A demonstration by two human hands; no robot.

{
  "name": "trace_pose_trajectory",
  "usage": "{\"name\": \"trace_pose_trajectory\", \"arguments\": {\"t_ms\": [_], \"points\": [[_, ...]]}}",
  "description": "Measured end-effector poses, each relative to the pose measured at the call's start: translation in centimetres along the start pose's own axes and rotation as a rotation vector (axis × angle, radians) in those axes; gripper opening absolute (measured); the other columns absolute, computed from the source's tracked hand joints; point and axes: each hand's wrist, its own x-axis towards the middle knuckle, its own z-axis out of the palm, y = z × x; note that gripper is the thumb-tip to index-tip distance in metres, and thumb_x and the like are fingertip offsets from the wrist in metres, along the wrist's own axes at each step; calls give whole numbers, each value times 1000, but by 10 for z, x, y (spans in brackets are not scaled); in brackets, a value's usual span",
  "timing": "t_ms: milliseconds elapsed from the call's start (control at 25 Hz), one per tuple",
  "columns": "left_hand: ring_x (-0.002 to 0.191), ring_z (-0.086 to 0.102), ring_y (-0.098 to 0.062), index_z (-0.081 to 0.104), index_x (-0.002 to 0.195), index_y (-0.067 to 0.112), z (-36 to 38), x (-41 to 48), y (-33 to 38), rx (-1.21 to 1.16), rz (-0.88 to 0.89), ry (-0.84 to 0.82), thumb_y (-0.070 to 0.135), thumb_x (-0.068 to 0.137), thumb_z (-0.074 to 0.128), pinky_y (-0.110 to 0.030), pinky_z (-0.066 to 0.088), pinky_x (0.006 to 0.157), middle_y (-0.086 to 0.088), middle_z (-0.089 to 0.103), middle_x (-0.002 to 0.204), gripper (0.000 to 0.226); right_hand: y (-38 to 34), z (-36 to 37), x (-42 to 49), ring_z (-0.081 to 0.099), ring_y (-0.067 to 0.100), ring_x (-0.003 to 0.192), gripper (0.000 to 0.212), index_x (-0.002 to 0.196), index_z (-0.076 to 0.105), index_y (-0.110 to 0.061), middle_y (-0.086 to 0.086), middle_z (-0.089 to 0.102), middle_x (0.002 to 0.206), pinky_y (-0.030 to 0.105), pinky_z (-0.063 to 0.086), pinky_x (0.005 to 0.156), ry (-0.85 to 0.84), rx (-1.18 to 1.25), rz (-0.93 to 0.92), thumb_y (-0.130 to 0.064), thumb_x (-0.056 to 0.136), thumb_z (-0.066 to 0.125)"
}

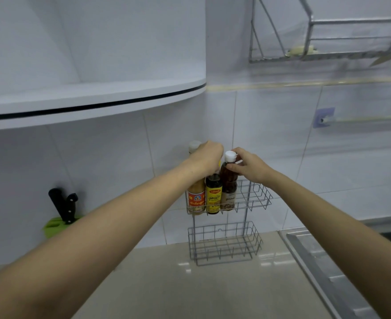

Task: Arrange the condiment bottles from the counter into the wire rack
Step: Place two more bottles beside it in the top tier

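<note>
A grey two-tier wire rack (255, 199) stands against the tiled wall on the counter. Three bottles stand upright side by side in the left part of its upper basket: an orange-labelled sauce bottle (196, 200), a dark bottle with a yellow label (213, 199) and a brown bottle with a white cap (229, 180). My left hand (207, 157) is closed over the top of the yellow-labelled bottle, hiding its cap. My right hand (250, 166) pinches the neck of the white-capped brown bottle. The lower basket (224, 245) holds nothing.
A green knife block (56, 224) with black-handled knives sits at the left by the wall. A white curved shelf (93, 104) overhangs the left side. A steel sink edge (316, 261) runs along the right. A metal dish rack (328, 42) hangs high on the right wall.
</note>
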Motion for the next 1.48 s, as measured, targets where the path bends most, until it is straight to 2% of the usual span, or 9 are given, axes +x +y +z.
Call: {"name": "trace_pose_trajectory", "arguments": {"t_ms": [120,200,480,640,840,1000,1160,1360,1480], "points": [[76,55,-25,61,93,4,-1,-1,0,16,22,7,1,87,64,-31,49,69,-9,58,79,8,1,-2,1,60,26,96,34,122,49,-9,6,56,112,41,49,88,-30,17,15,-20,92,60],[74,57,-25,57,86,7,-3,0,1,18,23,-4,1,87,65,-31,50,69,-4,48,65,10,1,-3,1,59,24,93,33,121,49,-8,6,55,112,39,48,86,-38,3,6,-21,93,60],[79,64,-27,58,85,5,-6,2,3,34,27,-45,3,87,66,-34,57,76,-7,53,71,8,4,-5,-1,62,32,101,32,120,49,-11,7,56,114,50,50,95,-59,30,6,-23,92,59],[72,54,-24,38,61,13,-7,1,5,64,7,-12,3,87,65,-29,44,64,-3,41,61,38,5,-4,-2,63,33,104,32,117,53,-10,10,60,116,53,50,96,-39,40,33,-26,91,62],[71,51,-23,38,61,12,-3,0,5,53,-3,11,3,88,64,-29,42,64,-4,41,61,38,5,0,-5,65,32,100,32,113,58,-7,13,63,116,53,52,93,9,24,39,-28,89,63],[69,49,-24,34,58,13,0,1,4,55,10,12,3,89,62,-29,40,64,-10,48,74,43,4,0,-5,63,32,102,33,115,57,-9,13,62,117,52,51,94,7,4,47,-29,90,63],[71,49,-25,45,69,8,7,0,-1,41,22,43,3,92,56,-30,38,62,-7,46,68,26,3,-2,-4,62,31,105,37,120,54,-8,12,59,122,50,51,96,-11,16,80,-28,90,62],[73,58,-29,51,80,8,15,-9,-8,68,132,142,5,93,51,-32,38,59,-14,58,85,13,1,2,-9,61,26,110,38,121,54,-4,12,61,123,34,47,92,42,-39,55,-23,90,64],[76,55,-27,56,87,5,19,-16,-11,59,178,202,6,93,51,-33,40,62,-16,60,96,8,-2,6,-15,58,27,116,41,122,52,0,14,60,126,31,45,93,73,-84,38,-21,89,65]]}}
